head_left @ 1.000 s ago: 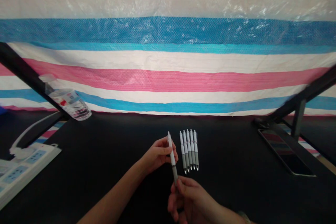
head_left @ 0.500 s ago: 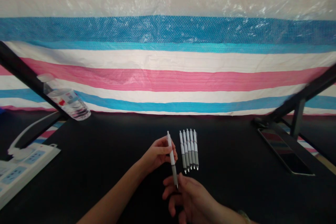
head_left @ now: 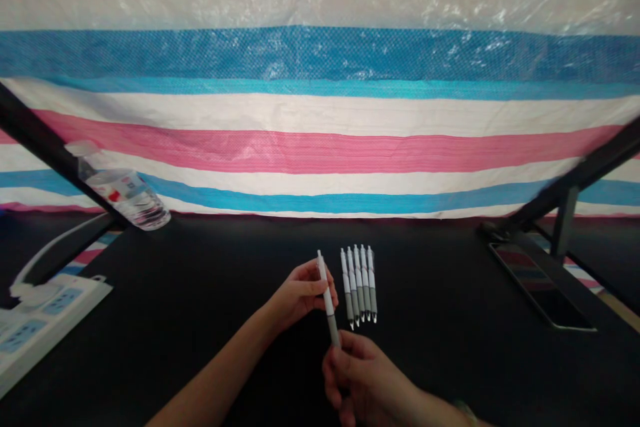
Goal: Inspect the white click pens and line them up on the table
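A white pen with a grey grip (head_left: 327,299) is held above the black table, its push-button end pointing away from me. My left hand (head_left: 303,290) is closed on the pen's white barrel. At the near end, my right hand (head_left: 357,370) pinches the pen's tip and hides it. Just to the right of the held pen, several matching pens (head_left: 359,283) lie side by side in a row on the table, with their metal tips toward me. Neither hand touches that row.
A clear plastic bottle (head_left: 127,195) stands at the back left by a black bar. A white power strip (head_left: 50,313) with a plugged-in cable lies at the left. A phone (head_left: 543,290) rests at the right. Behind the table (head_left: 200,267) hangs a striped sheet (head_left: 310,153).
My right hand's fingers have closed around the pen's tip, where half a second ago they were spread loosely about it. My left hand keeps its hold on the barrel.
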`<state>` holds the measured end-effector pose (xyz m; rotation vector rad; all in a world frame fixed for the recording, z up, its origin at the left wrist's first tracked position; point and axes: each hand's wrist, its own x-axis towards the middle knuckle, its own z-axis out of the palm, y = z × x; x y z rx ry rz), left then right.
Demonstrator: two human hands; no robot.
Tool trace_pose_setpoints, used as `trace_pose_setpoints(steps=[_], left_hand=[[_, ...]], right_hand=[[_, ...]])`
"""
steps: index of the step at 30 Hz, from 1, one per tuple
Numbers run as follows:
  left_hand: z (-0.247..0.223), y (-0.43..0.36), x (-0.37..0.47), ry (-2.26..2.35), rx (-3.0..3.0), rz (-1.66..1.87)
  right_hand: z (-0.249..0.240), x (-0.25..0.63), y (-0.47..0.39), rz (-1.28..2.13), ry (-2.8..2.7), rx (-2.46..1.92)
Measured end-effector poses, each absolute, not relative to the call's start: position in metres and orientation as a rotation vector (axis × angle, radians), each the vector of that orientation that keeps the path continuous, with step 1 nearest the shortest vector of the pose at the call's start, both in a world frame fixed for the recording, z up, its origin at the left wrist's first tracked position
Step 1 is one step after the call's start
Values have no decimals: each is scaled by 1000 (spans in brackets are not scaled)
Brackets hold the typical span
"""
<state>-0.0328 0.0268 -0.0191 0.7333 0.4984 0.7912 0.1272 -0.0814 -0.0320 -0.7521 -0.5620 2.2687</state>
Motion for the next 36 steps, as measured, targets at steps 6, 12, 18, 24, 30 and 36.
trace_pose_setpoints(steps=[6, 12, 18, 24, 30, 36], left_hand=[[-18, 27, -32, 520, 754, 800], [-14, 23, -29, 577, 788, 850], [-9, 20, -27, 654, 882, 912], [-10, 21, -27, 680, 903, 963], [-5, 21, -26, 732, 887, 992], [-3, 19, -27, 761, 870, 1035]], right_hand=[[-32, 126, -82, 2270, -487, -748], [-25, 128, -82, 2270, -425, -694], [-11, 132, -77, 2357, -325, -651], [-13, 132, -77, 2350, -321, -672], [-16, 132, -77, 2354, -350, -691], [-11, 132, -78, 2354, -447, -721]])
